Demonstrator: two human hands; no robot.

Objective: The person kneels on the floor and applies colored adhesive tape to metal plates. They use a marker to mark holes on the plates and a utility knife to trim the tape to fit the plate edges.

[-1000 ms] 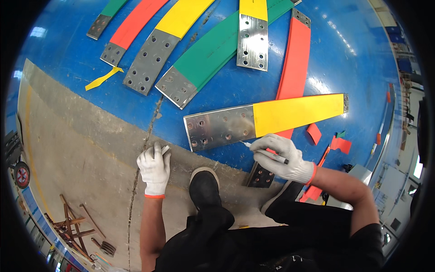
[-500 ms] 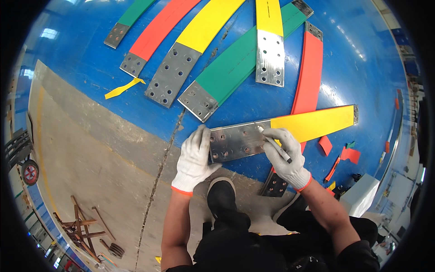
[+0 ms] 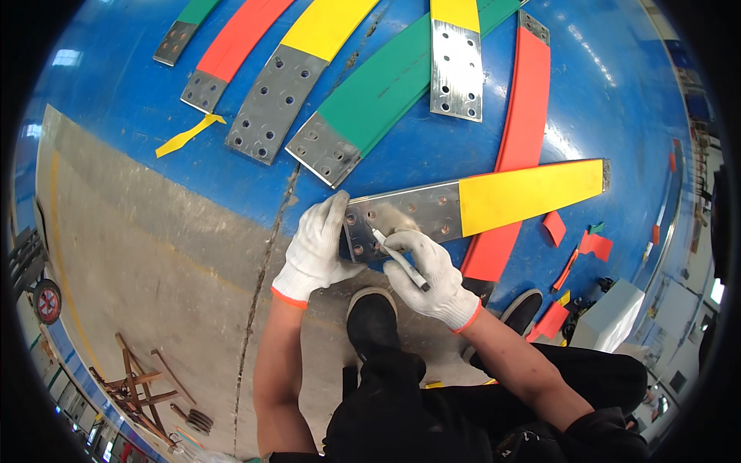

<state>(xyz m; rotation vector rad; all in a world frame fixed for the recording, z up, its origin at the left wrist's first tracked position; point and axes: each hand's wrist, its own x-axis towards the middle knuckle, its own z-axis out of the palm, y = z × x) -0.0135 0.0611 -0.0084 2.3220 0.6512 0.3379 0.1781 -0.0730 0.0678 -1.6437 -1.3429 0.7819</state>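
Observation:
A long flat metal bar with a yellow sleeve (image 3: pixel 532 193) lies tilted in front of me, its bare grey end drilled with several holes. My left hand (image 3: pixel 312 245), in a white glove with an orange cuff, grips the left edge of that end, the thumb below it. Over the bare metal, my gloved right hand (image 3: pixel 432 282) is closed round a slim white marker pen (image 3: pixel 404 258). The pen's tip is at the surface near the holes at the left end; whether it touches I cannot tell.
More flat bars lie across the blue floor (image 3: pixel 617 139): a yellow one (image 3: pixel 320 31), a green one (image 3: pixel 378 92) and a red one (image 3: pixel 521 108) passing under mine. Red scraps (image 3: pixel 596 245) and a white box (image 3: pixel 610 316) are at right. A wooden frame (image 3: pixel 139 382) stands lower left.
My right hand has moved left along the bare metal with the marker pen, from beside the yellow sleeve toward the left end. My left hand keeps its hold; the whole view has shifted slightly.

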